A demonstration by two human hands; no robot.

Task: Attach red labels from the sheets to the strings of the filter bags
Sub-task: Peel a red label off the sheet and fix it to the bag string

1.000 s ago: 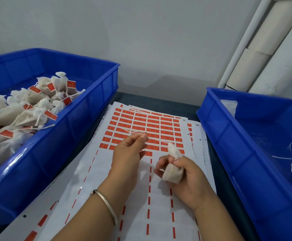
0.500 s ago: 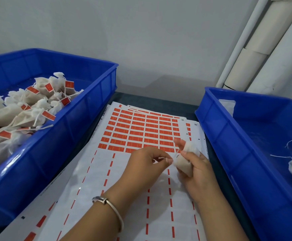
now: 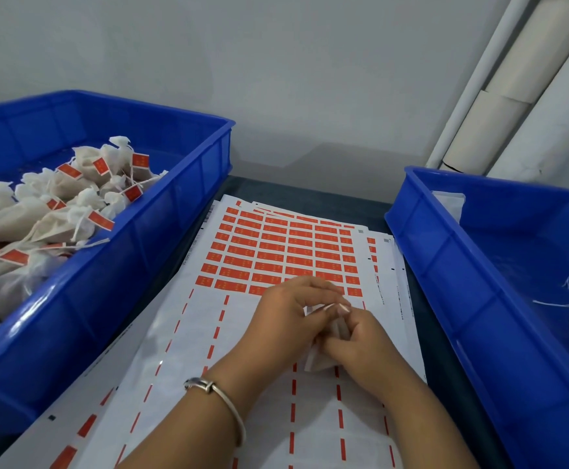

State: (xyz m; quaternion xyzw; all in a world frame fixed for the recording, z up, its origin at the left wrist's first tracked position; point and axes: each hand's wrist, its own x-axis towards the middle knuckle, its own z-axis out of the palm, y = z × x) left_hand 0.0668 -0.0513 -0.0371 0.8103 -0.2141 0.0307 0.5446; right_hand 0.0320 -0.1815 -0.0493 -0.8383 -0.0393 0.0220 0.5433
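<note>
Tagging mid-batch | left bin (image 3: 181, 211) heaped with labelled bags (image 3: 56, 211) | right bin (image 3: 421, 231) few untagged | sheet (image 3: 276, 252) part-used | left hand (image 3: 286, 316) pinched at string, label unseen; right hand (image 3: 361, 336) closed round bag (image 3: 317, 362)

two bright blue bins (image 3: 181, 211), white sheets (image 3: 276, 418) gridded with orange-red labels (image 3: 269, 257) and dashes, off-white filter bags (image 3: 16, 218), silver bangle (image 3: 224, 402)

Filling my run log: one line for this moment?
step: labelling | left hand and right hand: together on filter bag | over label sheet
</note>
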